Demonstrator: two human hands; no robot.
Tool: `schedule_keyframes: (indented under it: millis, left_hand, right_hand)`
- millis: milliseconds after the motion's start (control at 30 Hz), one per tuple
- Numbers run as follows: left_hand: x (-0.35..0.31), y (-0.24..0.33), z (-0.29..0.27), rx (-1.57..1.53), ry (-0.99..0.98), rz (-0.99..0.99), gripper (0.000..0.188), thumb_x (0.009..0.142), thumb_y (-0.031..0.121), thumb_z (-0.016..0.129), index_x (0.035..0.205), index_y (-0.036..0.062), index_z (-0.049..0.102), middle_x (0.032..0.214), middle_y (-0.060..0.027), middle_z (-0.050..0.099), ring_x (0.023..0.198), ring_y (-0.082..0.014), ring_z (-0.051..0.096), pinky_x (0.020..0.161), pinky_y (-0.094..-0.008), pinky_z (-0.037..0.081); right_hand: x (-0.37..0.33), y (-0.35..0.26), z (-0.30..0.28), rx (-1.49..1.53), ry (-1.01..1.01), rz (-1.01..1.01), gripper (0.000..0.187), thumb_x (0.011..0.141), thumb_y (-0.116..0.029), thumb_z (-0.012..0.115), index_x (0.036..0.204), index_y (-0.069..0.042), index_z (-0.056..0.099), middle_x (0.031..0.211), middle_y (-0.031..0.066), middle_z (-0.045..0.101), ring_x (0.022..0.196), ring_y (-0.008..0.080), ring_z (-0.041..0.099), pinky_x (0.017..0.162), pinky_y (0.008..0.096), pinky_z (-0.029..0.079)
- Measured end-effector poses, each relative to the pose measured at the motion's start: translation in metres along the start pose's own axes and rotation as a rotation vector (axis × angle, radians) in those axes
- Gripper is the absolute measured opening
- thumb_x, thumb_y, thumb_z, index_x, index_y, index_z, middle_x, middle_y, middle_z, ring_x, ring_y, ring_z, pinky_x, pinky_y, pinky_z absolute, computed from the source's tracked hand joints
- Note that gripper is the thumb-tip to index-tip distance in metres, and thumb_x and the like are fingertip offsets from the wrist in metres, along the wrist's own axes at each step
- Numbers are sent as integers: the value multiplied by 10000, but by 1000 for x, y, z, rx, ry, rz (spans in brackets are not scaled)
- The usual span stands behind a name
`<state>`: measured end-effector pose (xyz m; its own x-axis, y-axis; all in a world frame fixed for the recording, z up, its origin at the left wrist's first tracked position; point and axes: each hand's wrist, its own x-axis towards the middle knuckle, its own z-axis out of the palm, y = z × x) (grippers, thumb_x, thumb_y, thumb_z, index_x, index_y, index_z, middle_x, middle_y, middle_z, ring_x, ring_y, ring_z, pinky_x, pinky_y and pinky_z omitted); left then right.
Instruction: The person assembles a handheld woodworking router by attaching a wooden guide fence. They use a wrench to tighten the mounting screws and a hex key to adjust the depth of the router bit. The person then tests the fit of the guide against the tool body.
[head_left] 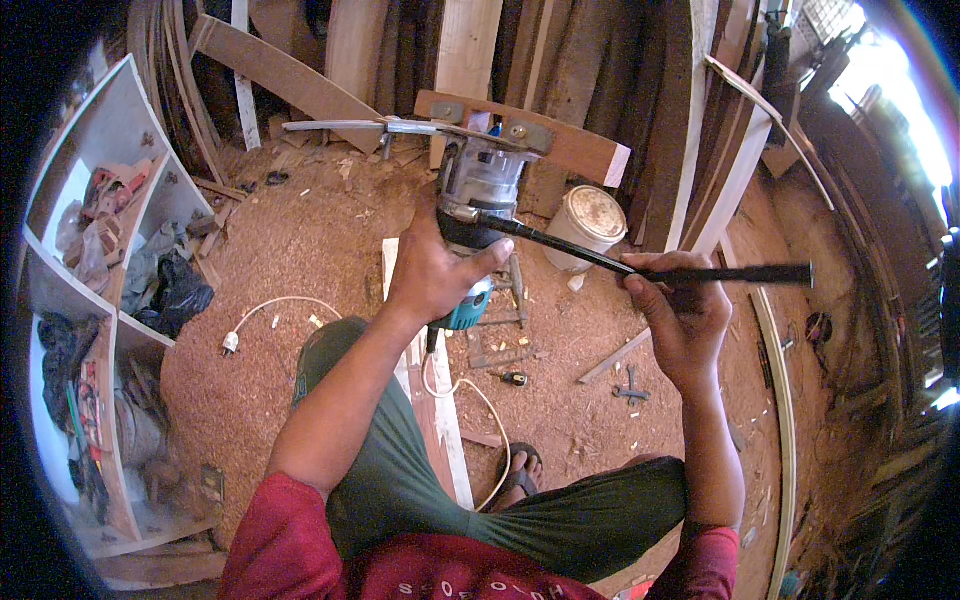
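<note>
A trim router (488, 180) with a clear base and teal motor end is held upside down in front of me. My left hand (436, 262) wraps round its black and teal body. My right hand (684, 310) is closed on a long black tool (745, 274) with a thicker grip; its exact kind is unclear. The tool's far end meets the metal collar on the router's side. Against the router's base sits a reddish wooden piece (578, 148) with metal plates; whether it is fixed there I cannot tell.
Sawdust covers the ground. A lidded white bucket (596, 222), spanners (631, 386) and a plug on a cable (230, 343) lie around. A white shelf unit (118, 320) with clutter stands at left. Boards (465, 50) lean along the back. A pale plank (437, 420) passes beneath my leg.
</note>
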<state>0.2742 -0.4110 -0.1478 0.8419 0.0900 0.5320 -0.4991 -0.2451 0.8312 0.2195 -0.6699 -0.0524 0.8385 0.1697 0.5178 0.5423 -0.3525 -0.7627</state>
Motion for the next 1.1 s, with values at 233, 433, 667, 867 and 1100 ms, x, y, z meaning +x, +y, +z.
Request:
schedule_keyframes:
  millis: [233,433,667,867,1100]
  left_hand:
    - [-1,9,-3,22,-8,-35,851,734,470,833,1310,3,417,1112,-204,673,1041,-322,680,927,-424,524]
    - [-1,4,-3,-15,14,-36,865,715,488,839,1309,8,433,1134,-207,661,1064,-329,666,935,-426,516]
    - [-1,9,-5,-7,18,-57,869,705,499,844,1303,11,447,1148,-204,655,1074,-329,661,939,-423,515]
    - [-2,14,-8,-27,-19,-96,859,705,486,847,1303,15,448,1159,-201,656,1079,-317,661,946,-423,512]
    - [-4,11,-5,52,-10,-37,887,718,491,831,1331,10,408,1143,-213,663,1059,-358,668,922,-438,521]
  right_hand:
    - [4,-15,5,133,123,317,430,901,31,659,1207,-34,364,1008,230,696,820,279,729,629,356,641]
    - [7,-23,-13,185,-151,370,476,938,17,575,1393,-1,437,1179,190,671,987,285,700,714,373,642]
    - [7,-15,-22,-111,-239,188,634,813,-19,746,1390,-39,485,1187,128,691,1049,165,673,777,305,579]
    - [10,-15,-26,-311,-246,260,436,789,-126,811,1184,-23,658,999,92,732,968,168,682,787,305,553]
    - [8,-3,-29,-398,-234,329,431,948,-414,660,875,5,726,688,72,664,730,153,669,574,295,480]
